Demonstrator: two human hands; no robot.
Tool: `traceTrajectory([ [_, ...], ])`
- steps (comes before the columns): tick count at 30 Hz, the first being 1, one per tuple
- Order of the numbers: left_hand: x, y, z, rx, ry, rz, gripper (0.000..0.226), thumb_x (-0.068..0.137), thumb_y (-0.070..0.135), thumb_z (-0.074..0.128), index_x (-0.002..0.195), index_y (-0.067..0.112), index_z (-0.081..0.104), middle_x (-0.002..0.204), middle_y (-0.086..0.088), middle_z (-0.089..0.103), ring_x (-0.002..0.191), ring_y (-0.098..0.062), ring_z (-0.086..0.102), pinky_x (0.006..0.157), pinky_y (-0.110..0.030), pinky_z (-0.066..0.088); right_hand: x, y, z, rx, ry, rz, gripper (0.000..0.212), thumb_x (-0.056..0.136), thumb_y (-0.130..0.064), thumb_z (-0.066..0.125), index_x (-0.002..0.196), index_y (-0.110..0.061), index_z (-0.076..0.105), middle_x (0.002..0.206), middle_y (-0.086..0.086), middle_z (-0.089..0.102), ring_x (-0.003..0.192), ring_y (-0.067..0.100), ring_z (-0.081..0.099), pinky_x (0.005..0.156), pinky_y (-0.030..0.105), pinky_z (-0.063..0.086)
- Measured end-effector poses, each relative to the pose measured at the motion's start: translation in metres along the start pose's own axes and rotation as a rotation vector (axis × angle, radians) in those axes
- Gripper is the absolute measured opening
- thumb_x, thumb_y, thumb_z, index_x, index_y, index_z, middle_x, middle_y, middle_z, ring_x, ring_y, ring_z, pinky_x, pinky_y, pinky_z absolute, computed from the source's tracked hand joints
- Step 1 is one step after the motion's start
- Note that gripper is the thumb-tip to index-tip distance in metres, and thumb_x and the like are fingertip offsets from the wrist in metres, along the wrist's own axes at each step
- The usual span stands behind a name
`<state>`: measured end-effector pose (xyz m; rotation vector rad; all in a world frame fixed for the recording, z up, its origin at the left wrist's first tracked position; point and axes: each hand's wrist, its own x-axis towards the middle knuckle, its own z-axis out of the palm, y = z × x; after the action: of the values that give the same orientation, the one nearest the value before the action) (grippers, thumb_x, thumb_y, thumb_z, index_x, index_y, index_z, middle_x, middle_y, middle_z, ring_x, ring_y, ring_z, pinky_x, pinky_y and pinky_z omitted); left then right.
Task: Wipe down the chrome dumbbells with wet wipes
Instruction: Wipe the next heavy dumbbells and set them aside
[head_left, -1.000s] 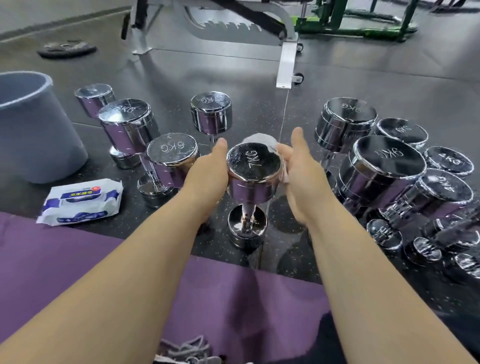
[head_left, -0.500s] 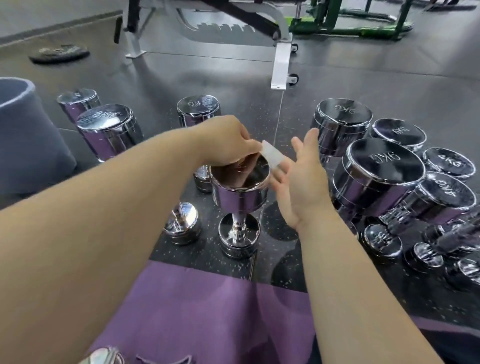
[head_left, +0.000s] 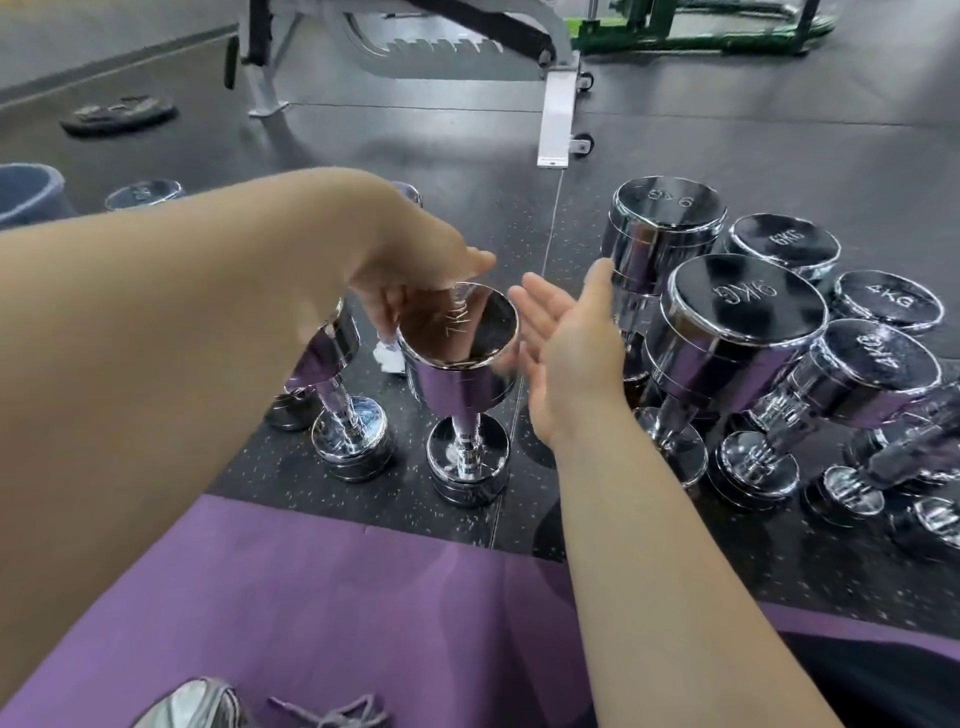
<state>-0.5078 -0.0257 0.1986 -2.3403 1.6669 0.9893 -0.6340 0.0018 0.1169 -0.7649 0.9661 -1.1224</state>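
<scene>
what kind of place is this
Most likely a gym's free-weight area: many upright chrome dumbbells stamped in kilograms, a white-framed adjustable weight bench, and a black round weight plate lying on dark speckled rubber flooring.

The 7 kg dumbbell (head_left: 460, 358) is mirror-glossy chrome metal, as are its neighbours. The floor (head_left: 779, 171) looks matt, speckled rubber. The purple mat (head_left: 363, 597) seems soft, matt foam.
</scene>
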Motion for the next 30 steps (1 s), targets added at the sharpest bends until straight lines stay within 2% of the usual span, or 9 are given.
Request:
traceTrajectory([
  [3,-0.002,-0.016,0.002,-0.217,0.035,0.076,0.061,0.103,0.053,0.027,0.088,0.003,0.057,0.068,-0.011,0.068,0.065,-0.021,0.068,0.063,-0.030,0.054,0.003,0.001,0.004,-0.041,-0.065,0.038,0.073,0.096,-0.069,0.017,0.111,-0.017,0.067,0.117,0.003,0.071,0.078,0.012,0.063,0.062,0.025,0.046],
  [5,-0.001,-0.027,0.012,-0.487,0.063,0.194,0.051,0.106,0.044,0.029,0.079,0.007,0.053,0.062,-0.007,0.056,0.046,-0.012,0.058,0.049,-0.020,0.048,0.004,-0.001,0.004,-0.050,-0.067,0.045,0.075,0.097,-0.068,0.016,0.114,-0.016,0.067,0.115,0.002,0.072,0.087,0.014,0.067,0.066,0.025,0.049],
  [10,0.006,-0.053,0.035,-0.850,0.357,0.242,0.036,0.099,0.039,0.053,0.081,0.010,0.067,0.067,-0.003,0.066,0.052,-0.012,0.059,0.044,-0.019,0.046,0.003,-0.001,0.000,-0.066,-0.041,0.033,0.065,0.100,-0.063,0.017,0.114,-0.021,0.064,0.129,0.003,0.063,0.119,0.016,0.057,0.088,0.027,0.045],
  [14,0.006,-0.064,0.056,-1.117,0.554,0.163,0.025,0.093,0.027,0.063,0.073,0.011,0.060,0.070,-0.006,0.060,0.059,-0.018,0.052,0.051,-0.024,0.043,0.001,0.002,0.006,-0.075,-0.032,0.022,0.062,0.100,-0.061,0.022,0.109,-0.020,0.067,0.117,0.002,0.069,0.104,0.017,0.065,0.069,0.025,0.052],
  [17,0.010,-0.058,0.073,-1.148,0.612,0.053,0.012,0.091,0.013,0.051,0.081,0.010,0.057,0.071,-0.002,0.051,0.057,-0.016,0.051,0.048,-0.023,0.040,0.000,0.010,0.008,-0.125,0.001,-0.003,0.063,0.098,-0.065,0.024,0.102,-0.023,0.070,0.111,0.000,0.072,0.101,0.019,0.068,0.088,0.039,0.053],
  [21,0.014,-0.047,0.080,-1.628,0.304,0.162,0.014,0.087,0.022,0.053,0.082,0.014,0.064,0.087,-0.007,0.066,0.077,-0.021,0.063,0.079,-0.034,0.052,-0.003,0.009,0.007,-0.118,0.018,-0.012,0.060,0.100,-0.061,0.024,0.102,-0.020,0.069,0.106,0.001,0.073,0.095,0.017,0.069,0.073,0.030,0.051],
  [25,0.031,-0.051,0.078,-1.694,0.043,0.288,0.026,0.088,0.029,0.052,0.100,0.008,0.060,0.115,-0.013,0.058,0.102,-0.027,0.057,0.106,-0.046,0.041,0.001,0.011,0.007,-0.129,0.009,0.004,0.060,0.099,-0.063,0.026,0.101,-0.022,0.069,0.109,0.000,0.073,0.100,0.018,0.069,0.085,0.037,0.054],
  [28,0.041,-0.051,0.070,-1.657,-0.096,0.316,0.051,0.066,0.030,0.065,0.110,0.005,0.060,0.128,-0.017,0.052,0.113,-0.029,0.050,0.112,-0.046,0.034,0.008,0.012,0.006,-0.127,0.013,0.014,0.057,0.099,-0.063,0.026,0.106,-0.021,0.065,0.119,-0.003,0.068,0.110,0.014,0.064,0.094,0.034,0.051],
  [30,0.048,-0.051,0.069,-1.639,-0.116,0.328,0.056,0.060,0.026,0.073,0.109,0.010,0.053,0.120,-0.015,0.047,0.107,-0.028,0.046,0.105,-0.043,0.038,0.011,0.013,0.002,-0.131,0.035,0.020,0.054,0.099,-0.062,0.027,0.112,-0.022,0.061,0.124,-0.003,0.063,0.115,0.013,0.061,0.099,0.036,0.048],
])
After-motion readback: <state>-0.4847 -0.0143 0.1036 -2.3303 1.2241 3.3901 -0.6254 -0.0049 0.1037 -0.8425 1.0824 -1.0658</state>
